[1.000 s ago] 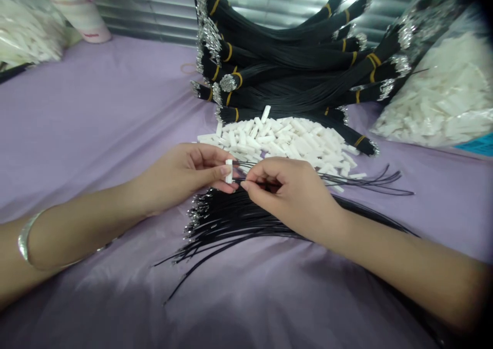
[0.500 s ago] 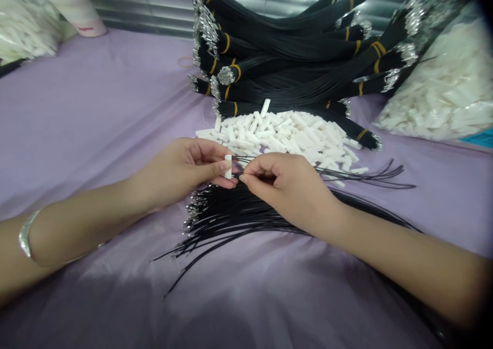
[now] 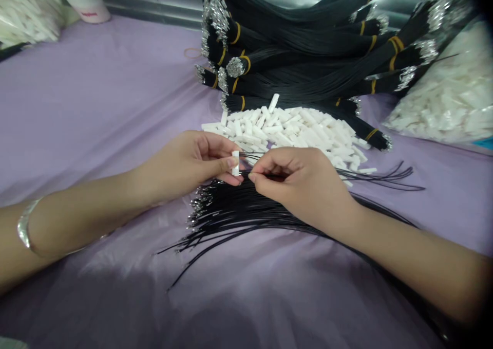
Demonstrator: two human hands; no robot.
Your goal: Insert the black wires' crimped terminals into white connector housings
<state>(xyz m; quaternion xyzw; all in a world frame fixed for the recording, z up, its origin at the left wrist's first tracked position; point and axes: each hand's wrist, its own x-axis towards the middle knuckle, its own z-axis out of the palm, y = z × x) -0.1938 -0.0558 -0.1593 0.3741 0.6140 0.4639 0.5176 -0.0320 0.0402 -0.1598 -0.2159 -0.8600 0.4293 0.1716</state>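
Observation:
Between thumb and fingers, my left hand (image 3: 208,159) pinches a white connector housing (image 3: 235,163), held upright. Thin black wires (image 3: 389,175) run rightward from the housing, under my right hand, to loose ends beyond it. My right hand (image 3: 296,177) is closed in a pinch just right of the housing, its thumb and forefinger on a black wire. Below both hands lies a spread of loose black wires (image 3: 239,210) with silvery metal tips at the left. Right behind the hands is a heap of white connector housings (image 3: 292,128).
Banded bundles of black wire (image 3: 292,46) are stacked at the back against metal slats (image 3: 154,2). Clear bags of white housings stand at right (image 3: 450,92) and far left (image 3: 26,10). A pale cup (image 3: 90,4) stands at the back left on the purple cloth (image 3: 96,87).
The view has shifted a little, so everything sits slightly farther right and higher. My right hand's fingertips stay pinched beside the housing; both hands keep nearly the same pose.

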